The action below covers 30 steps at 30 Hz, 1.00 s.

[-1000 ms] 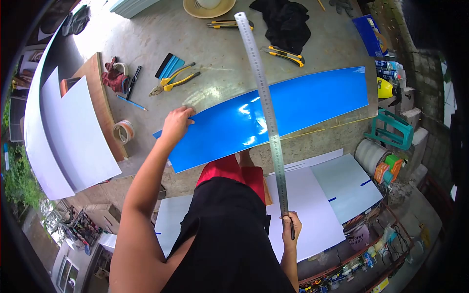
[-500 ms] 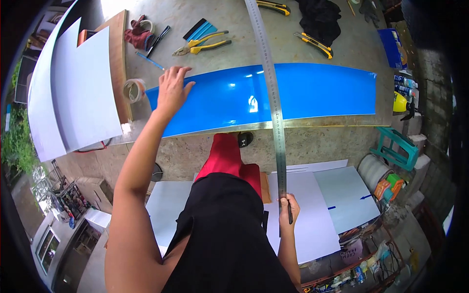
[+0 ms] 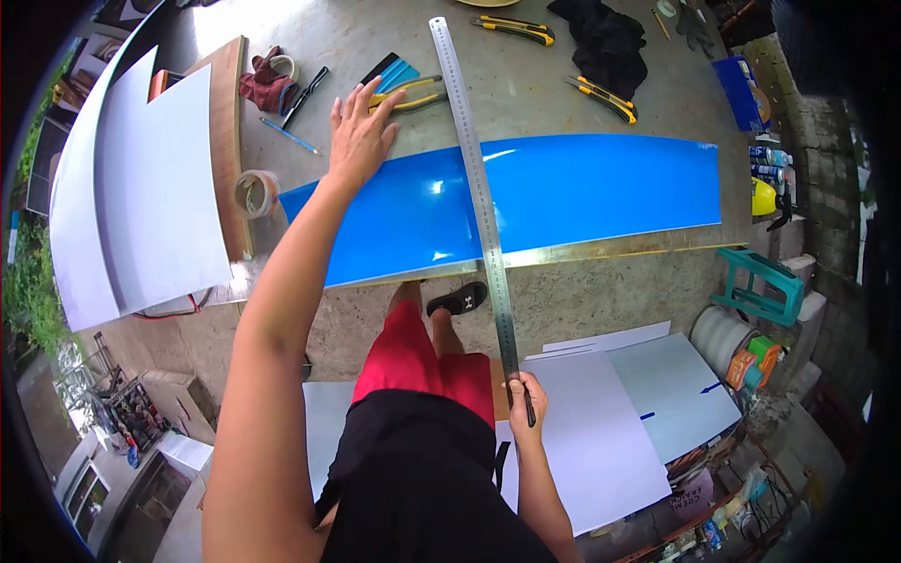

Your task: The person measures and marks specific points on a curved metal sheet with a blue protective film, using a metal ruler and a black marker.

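A glossy blue sheet (image 3: 601,183) lies along the near edge of the workbench. Across it runs a long metal ruler (image 3: 479,178), its far end above the bench and its near end out past the edge. My right hand (image 3: 527,399) is closed round the ruler's near end and also holds a small black tool (image 3: 530,411). My left hand (image 3: 364,141) has its fingers spread, just beyond the blue sheet's far edge, over the handles of yellow pliers (image 3: 422,98). Whether its fingertips touch the pliers is unclear.
Two utility knives (image 3: 511,29), a black cloth (image 3: 605,47), a blue squeegee (image 3: 399,75), a pencil (image 3: 291,136) and a tape roll (image 3: 256,194) lie on the bench (image 3: 526,84). White sheets (image 3: 160,188) are at left. A green stool (image 3: 760,281) stands at right.
The ruler has shifted left with my right hand, and its far end now shows. My left hand has moved right and farther over the bench, off the blue sheet.
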Each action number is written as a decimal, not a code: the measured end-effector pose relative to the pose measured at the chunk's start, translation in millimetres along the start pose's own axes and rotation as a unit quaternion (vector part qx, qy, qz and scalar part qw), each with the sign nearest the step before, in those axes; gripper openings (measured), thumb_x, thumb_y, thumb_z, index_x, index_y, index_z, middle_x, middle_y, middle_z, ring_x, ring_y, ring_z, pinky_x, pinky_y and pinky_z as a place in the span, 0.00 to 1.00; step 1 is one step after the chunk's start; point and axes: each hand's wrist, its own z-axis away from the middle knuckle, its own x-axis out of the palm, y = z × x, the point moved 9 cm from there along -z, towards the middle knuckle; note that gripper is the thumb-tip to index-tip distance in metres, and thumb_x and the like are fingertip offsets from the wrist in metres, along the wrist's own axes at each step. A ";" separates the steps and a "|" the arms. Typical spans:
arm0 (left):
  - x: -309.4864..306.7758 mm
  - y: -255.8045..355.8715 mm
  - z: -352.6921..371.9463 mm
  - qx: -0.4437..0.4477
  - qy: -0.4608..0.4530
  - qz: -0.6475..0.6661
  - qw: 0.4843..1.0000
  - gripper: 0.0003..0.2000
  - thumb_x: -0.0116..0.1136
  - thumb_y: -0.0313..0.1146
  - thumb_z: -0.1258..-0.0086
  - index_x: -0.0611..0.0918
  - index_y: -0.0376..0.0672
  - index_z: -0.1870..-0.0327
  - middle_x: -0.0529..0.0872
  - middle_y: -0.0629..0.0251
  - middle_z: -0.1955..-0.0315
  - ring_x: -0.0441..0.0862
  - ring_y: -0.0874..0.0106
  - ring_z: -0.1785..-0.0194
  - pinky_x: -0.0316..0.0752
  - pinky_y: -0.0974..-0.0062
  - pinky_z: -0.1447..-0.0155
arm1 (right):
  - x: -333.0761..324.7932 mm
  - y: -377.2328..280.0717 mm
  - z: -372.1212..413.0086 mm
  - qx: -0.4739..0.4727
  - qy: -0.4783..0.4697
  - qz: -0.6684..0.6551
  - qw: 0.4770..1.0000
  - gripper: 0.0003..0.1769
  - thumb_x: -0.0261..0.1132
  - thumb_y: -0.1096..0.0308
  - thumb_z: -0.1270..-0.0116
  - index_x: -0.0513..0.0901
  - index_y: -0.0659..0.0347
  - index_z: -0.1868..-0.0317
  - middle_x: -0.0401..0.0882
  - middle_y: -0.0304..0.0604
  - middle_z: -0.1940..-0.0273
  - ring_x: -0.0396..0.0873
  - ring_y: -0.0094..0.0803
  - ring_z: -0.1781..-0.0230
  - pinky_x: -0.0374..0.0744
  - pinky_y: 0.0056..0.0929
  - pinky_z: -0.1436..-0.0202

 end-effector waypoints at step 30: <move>1.8 8.3 85.5 0.066 -0.231 0.137 0.961 0.35 0.69 0.39 0.26 0.73 0.56 0.17 0.65 0.61 0.15 0.59 0.55 0.12 0.49 0.46 0.09 | 87.8 -7.2 -38.8 0.114 -0.043 0.009 0.992 0.13 0.65 0.64 0.16 0.86 0.68 0.51 0.87 0.43 0.60 0.86 0.30 0.57 0.82 0.31 0.48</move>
